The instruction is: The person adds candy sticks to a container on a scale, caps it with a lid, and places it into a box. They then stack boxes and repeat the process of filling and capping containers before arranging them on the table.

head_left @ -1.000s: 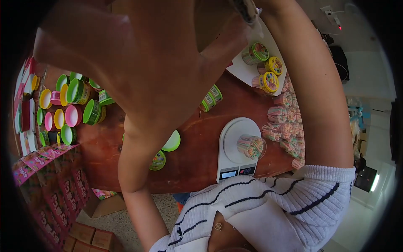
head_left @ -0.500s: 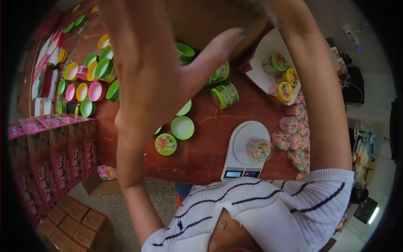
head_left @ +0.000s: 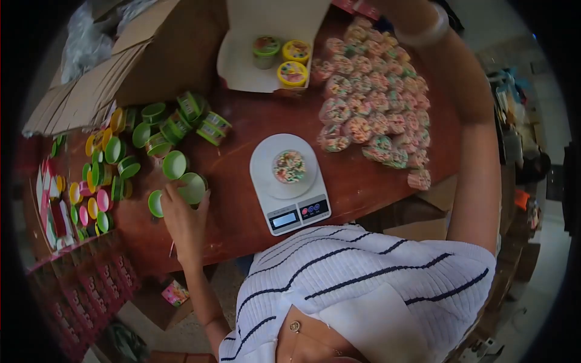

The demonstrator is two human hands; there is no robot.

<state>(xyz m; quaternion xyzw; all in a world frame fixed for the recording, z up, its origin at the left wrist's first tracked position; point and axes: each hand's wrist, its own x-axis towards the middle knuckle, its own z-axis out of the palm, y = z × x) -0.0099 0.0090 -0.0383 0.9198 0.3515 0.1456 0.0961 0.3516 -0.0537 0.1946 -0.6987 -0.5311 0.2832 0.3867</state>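
My left hand (head_left: 184,224) is at the left front of the table, its thumb and fingers around the rim of a green lid (head_left: 193,186) with a pale inside. Two more green lids, one behind it (head_left: 174,164) and one to its left (head_left: 155,204), lie close by. My right arm reaches to the top edge, where my right hand (head_left: 402,11) is mostly cut off and its fingers are hidden. Between my arms stands a white kitchen scale (head_left: 266,184), bearing a clear cup of small coloured sticks (head_left: 289,167).
Many bundles of coloured sticks (head_left: 378,100) cover the right of the table. An open carton (head_left: 242,72) at the back holds a green-lidded tub (head_left: 265,51) and two yellow-lidded tubs (head_left: 295,52). Cardboard (head_left: 121,66) and several coloured lids (head_left: 97,196) are at left.
My left hand has come down from high before the camera to the green lid. My right arm stays raised toward the top edge. The view has shifted, showing more bundles and the cardboard at left.
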